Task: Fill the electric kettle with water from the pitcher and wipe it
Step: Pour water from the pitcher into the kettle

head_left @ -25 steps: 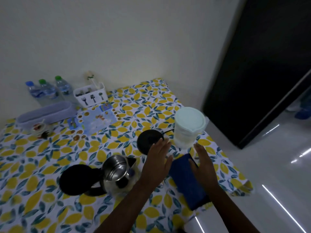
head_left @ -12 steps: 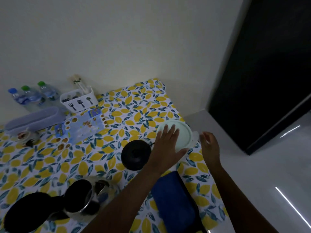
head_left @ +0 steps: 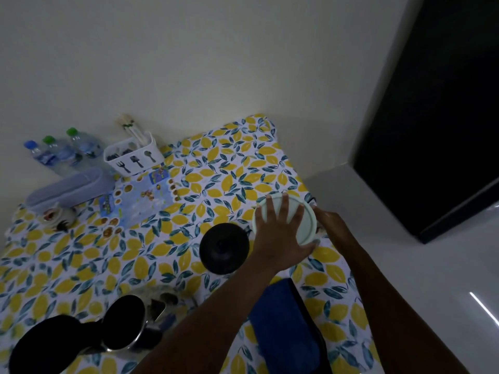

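Mostly hidden, the pitcher (head_left: 306, 225) lies under the spread left hand (head_left: 280, 233); right hand (head_left: 328, 220) grip unclear.

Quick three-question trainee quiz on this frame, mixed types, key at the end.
1. True or false: the left hand lies flat on the pitcher lid.
2. The kettle lid is: A) open B) closed C) removed and out of view.
3. Fill in: the folded cloth near the table's front edge is ____ in colour.

Key: 1 true; 2 A; 3 blue.
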Available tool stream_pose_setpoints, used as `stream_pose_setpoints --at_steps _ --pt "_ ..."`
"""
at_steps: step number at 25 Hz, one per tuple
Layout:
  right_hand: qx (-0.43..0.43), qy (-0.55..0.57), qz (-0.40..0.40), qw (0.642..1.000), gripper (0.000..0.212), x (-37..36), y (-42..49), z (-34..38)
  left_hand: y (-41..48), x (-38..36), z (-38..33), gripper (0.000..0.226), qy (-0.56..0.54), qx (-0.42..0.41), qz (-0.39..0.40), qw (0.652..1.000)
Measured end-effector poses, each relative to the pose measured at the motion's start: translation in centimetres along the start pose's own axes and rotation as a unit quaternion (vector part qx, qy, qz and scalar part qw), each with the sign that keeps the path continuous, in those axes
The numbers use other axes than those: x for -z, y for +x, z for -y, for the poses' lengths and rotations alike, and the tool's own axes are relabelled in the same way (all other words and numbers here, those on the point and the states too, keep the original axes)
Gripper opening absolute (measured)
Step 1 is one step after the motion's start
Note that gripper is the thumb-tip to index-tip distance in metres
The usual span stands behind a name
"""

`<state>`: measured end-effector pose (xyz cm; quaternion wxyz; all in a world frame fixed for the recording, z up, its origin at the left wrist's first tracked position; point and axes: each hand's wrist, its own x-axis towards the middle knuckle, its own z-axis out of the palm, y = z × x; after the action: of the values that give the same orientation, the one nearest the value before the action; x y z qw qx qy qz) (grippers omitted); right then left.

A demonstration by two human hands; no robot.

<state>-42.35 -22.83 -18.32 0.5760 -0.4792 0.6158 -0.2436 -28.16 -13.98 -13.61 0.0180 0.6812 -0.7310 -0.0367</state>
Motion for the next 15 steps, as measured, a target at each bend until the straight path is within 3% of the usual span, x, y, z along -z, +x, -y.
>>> stream_pose_setpoints --at_steps 4,7,12,15 --pt "0.006 0.037 0.039 0.999 0.051 0.5 -0.6 -0.4 -0.2 0.0 -0.2 0.094 0.001 0.0 0.018 1.0" --pt "0.015 0.111 0.02 0.993 0.042 -0.1 -0.8 -1.0 -0.2 -0.1 0.0 0.091 0.005 -0.004 0.022 1.0" --pt "0.014 0.143 -0.013 0.99 0.028 -1.4 -3.1 -1.5 -2.9 0.2 1.3 0.086 0.005 -0.026 -0.016 1.0" --pt "-0.007 0.142 -0.023 0.99 0.034 -2.4 -5.3 -0.7 -5.9 1.1 1.6 0.081 -0.008 -0.009 -0.032 0.999"
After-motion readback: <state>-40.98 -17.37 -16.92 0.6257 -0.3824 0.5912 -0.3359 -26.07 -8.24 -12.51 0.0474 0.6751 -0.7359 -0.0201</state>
